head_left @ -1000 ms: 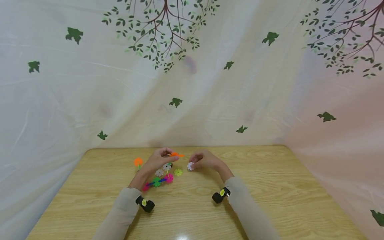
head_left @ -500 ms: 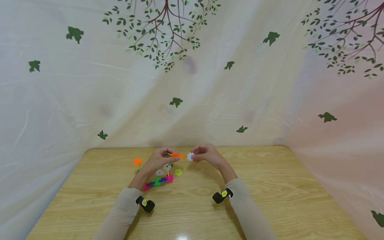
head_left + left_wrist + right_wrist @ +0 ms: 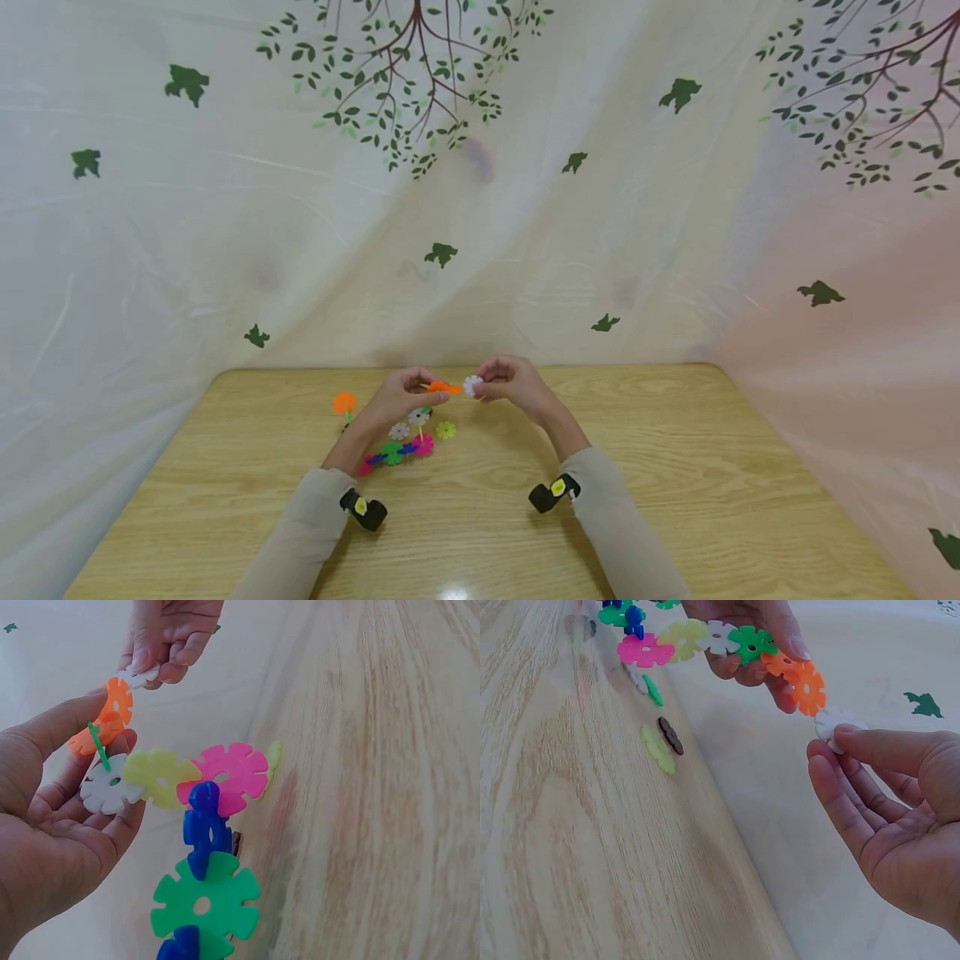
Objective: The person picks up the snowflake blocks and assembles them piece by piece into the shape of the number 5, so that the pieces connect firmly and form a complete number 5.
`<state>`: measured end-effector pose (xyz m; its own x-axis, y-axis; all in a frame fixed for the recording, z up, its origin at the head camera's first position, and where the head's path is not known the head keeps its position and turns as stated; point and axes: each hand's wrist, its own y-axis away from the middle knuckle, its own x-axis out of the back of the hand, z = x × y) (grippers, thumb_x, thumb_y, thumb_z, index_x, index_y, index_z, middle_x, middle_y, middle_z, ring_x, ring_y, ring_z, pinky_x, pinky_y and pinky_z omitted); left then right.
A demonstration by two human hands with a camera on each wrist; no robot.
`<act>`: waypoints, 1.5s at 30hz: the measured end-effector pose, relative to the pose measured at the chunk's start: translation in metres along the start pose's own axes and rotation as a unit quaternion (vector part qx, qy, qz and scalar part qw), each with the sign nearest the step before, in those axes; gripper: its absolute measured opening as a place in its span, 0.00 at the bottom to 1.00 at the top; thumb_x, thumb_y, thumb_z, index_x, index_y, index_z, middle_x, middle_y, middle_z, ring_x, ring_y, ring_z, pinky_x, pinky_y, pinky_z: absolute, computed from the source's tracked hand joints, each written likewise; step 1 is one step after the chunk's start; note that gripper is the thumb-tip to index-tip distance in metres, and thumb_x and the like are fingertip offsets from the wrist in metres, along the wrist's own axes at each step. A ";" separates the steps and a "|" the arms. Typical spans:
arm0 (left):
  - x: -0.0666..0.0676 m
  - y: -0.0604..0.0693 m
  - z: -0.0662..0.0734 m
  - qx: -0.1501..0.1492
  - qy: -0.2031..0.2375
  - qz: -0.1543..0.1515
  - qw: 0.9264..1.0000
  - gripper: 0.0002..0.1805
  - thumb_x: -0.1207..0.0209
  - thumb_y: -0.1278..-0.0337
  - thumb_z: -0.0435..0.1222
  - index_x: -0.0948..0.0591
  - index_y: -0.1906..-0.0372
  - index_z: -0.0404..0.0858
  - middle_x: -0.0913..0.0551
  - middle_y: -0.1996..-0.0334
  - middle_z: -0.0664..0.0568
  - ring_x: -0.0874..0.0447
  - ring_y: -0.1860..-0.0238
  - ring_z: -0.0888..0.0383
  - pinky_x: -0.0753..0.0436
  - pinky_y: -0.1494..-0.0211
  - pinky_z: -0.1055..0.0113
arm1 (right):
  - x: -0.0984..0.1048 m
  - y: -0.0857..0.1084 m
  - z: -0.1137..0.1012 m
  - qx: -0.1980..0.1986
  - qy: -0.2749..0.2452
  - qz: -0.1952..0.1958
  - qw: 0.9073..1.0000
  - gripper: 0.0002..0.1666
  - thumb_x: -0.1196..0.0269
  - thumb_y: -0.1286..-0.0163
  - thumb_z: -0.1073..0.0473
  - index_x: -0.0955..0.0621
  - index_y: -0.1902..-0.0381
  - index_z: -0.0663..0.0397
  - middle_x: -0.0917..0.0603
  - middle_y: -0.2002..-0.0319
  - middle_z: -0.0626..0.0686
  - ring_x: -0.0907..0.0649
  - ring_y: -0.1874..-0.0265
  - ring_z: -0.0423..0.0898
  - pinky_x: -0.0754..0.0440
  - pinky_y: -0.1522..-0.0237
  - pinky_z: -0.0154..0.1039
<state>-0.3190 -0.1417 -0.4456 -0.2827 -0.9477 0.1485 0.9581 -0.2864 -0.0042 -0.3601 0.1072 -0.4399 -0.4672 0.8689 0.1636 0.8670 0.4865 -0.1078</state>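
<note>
My left hand (image 3: 393,402) pinches a chain of interlocking snowflake discs near its end, at the orange discs (image 3: 808,688). From there the chain runs through a green disc (image 3: 751,645), a white one, a yellow one (image 3: 161,778) and a pink one (image 3: 232,776), then blue and green discs (image 3: 217,904). A single white snowflake disc (image 3: 829,720) is pinched between the thumb and fingers of my right hand (image 3: 517,387). Its rim is right at the outermost orange disc; whether they are joined I cannot tell. Both hands are above the far part of the table.
On the wooden table (image 3: 637,483) lie a loose yellow disc (image 3: 657,750), a brown disc (image 3: 670,736) and a green one (image 3: 653,690). An orange disc (image 3: 345,404) shows left of my left hand. A pale printed curtain (image 3: 510,275) hangs behind the table.
My right hand has raised the white disc from near the table and brought it left, up to the orange end of the chain. My left hand has barely moved.
</note>
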 end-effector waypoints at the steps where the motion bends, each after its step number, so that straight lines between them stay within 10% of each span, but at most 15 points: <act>1: 0.000 0.000 0.000 0.000 0.000 0.000 1.000 0.13 0.31 0.38 0.40 0.18 0.53 0.38 0.14 0.58 0.55 0.20 0.48 0.37 0.19 0.51 0.65 | 0.000 0.000 0.000 0.002 -0.001 -0.001 1.000 0.13 0.33 0.32 0.69 0.21 0.53 0.70 0.15 0.65 0.52 0.13 0.65 0.42 0.11 0.53 0.50; 21: -0.001 -0.006 -0.005 0.030 -0.001 0.020 0.999 0.20 0.31 0.39 0.46 0.14 0.48 0.38 0.14 0.57 0.53 0.21 0.51 0.42 0.19 0.53 0.65 | -0.007 -0.002 0.003 0.014 -0.005 0.019 1.000 0.11 0.33 0.31 0.67 0.19 0.53 0.67 0.10 0.67 0.49 0.10 0.67 0.44 0.13 0.53 0.61; 29: -0.003 -0.005 -0.003 0.044 0.012 0.032 0.998 0.17 0.29 0.41 0.46 0.13 0.52 0.42 0.13 0.58 0.54 0.20 0.48 0.40 0.19 0.53 0.63 | -0.006 -0.001 0.002 0.015 -0.010 0.031 0.999 0.10 0.32 0.34 0.69 0.17 0.57 0.71 0.12 0.70 0.46 0.12 0.69 0.42 0.10 0.60 0.46; 40: -0.005 -0.007 -0.005 0.026 0.010 0.041 0.999 0.19 0.29 0.40 0.45 0.14 0.50 0.38 0.12 0.57 0.54 0.18 0.48 0.41 0.17 0.51 0.62 | -0.006 -0.001 0.003 0.007 -0.031 0.032 0.999 0.13 0.31 0.36 0.72 0.17 0.55 0.76 0.11 0.71 0.46 0.12 0.71 0.41 0.10 0.60 0.43; 45: -0.006 -0.006 -0.002 0.007 0.009 0.036 0.999 0.17 0.30 0.39 0.41 0.14 0.50 0.37 0.12 0.59 0.54 0.18 0.47 0.37 0.16 0.49 0.57 | -0.007 -0.001 0.003 0.002 -0.030 0.033 0.999 0.13 0.31 0.37 0.73 0.17 0.55 0.78 0.11 0.73 0.46 0.12 0.72 0.42 0.11 0.55 0.56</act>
<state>-0.3233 -0.1344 -0.4487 -0.2143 -0.9679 0.1310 0.9764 -0.2162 -0.0005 -0.3583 0.1006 -0.4434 -0.4194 0.9025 0.0977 0.8953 0.4290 -0.1196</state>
